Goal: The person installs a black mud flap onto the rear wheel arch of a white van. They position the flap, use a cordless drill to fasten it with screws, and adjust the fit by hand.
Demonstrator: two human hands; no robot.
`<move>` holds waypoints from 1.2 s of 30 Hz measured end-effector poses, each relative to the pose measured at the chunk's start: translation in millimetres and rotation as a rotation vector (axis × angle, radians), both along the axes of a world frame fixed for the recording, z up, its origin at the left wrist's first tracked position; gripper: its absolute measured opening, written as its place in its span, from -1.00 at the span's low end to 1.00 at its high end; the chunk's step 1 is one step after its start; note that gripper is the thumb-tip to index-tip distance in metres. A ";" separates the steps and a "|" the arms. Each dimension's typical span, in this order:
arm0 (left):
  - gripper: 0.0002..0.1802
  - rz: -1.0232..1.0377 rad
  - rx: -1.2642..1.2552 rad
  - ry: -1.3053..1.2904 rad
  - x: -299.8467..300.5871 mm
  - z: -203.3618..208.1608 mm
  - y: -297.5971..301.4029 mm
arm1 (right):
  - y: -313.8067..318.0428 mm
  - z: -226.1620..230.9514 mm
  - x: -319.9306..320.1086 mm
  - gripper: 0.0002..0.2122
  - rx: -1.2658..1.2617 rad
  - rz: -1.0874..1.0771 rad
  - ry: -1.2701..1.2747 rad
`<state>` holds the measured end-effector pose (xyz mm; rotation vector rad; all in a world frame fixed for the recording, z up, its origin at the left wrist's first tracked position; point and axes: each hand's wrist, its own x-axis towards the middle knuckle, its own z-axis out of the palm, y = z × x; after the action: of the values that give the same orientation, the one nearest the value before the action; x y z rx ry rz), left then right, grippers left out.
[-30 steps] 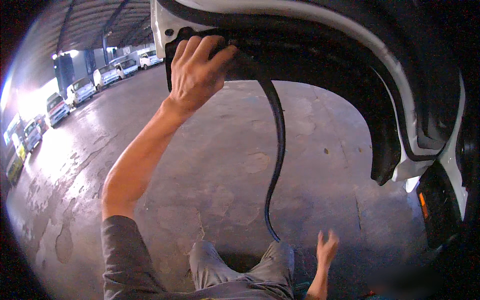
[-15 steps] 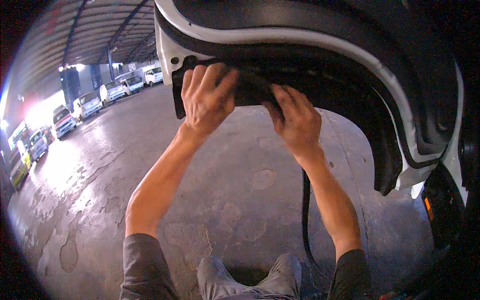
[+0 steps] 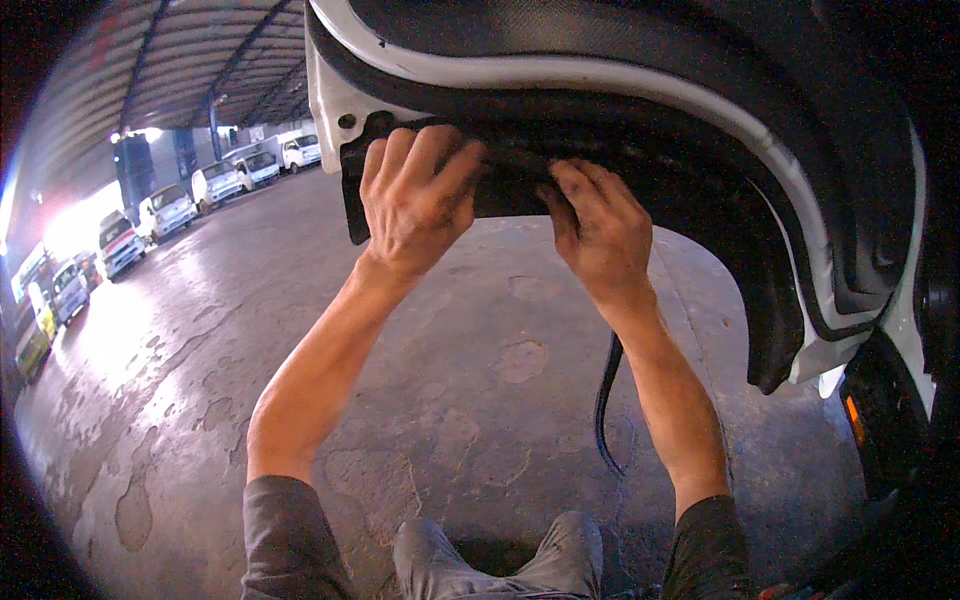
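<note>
Above me curves the white-edged vehicle body [image 3: 560, 72] with a black curved panel [image 3: 690, 205] running beneath it. My left hand [image 3: 415, 200] is at the panel's left end, fingers bent and closed against its dark face; what sits under the fingertips is hidden. A little to the right, my right hand [image 3: 603, 222] is closed in a pinch at the panel's lower edge. Below my right hand and beside its wrist hangs a long black strip [image 3: 606, 405], its lower end just above the floor in view. Its upper part goes out of sight behind the right wrist.
Grey concrete floor [image 3: 480, 400] with stains and patches lies below. Several parked vans and trucks [image 3: 170, 210] line the left under a metal roof. A round hole [image 3: 347, 121] shows in the white body corner. An orange marker [image 3: 853, 420] is at far right.
My right hand has shifted slightly right. The hanging black strip, which ran down toward my right sleeve, now ends higher up. My left hand stays nearly in place.
</note>
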<state>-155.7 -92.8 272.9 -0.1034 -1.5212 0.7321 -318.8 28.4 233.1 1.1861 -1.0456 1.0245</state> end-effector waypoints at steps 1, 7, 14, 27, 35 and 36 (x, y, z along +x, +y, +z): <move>-0.59 0.016 0.020 -0.017 0.9 -0.8 0.4 | 0.1 -0.6 0.5 -0.73 0.004 0.009 -0.010; -0.55 0.013 0.030 -0.020 -1.6 -2.4 -0.3 | 0.2 -4.3 0.1 -0.72 0.000 -0.004 -0.052; -0.58 -0.014 -0.055 0.005 -1.7 -1.8 -6.8 | -2.7 -8.6 1.8 -0.71 -0.012 -0.001 -0.019; -0.69 0.021 0.051 -0.003 1.3 5.3 8.4 | 15.3 17.3 10.2 -0.75 0.144 0.041 -0.142; -0.79 0.039 0.177 0.068 -9.2 4.8 17.8 | 11.1 35.4 27.2 -0.75 0.157 -0.410 0.125; -0.79 0.034 0.187 0.079 -12.6 4.8 18.2 | 10.9 36.6 26.2 -0.75 0.140 -0.427 0.196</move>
<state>-168.2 -74.7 277.7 0.0914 -1.5108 0.6100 -292.6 39.3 269.7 1.0865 -1.1633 0.4996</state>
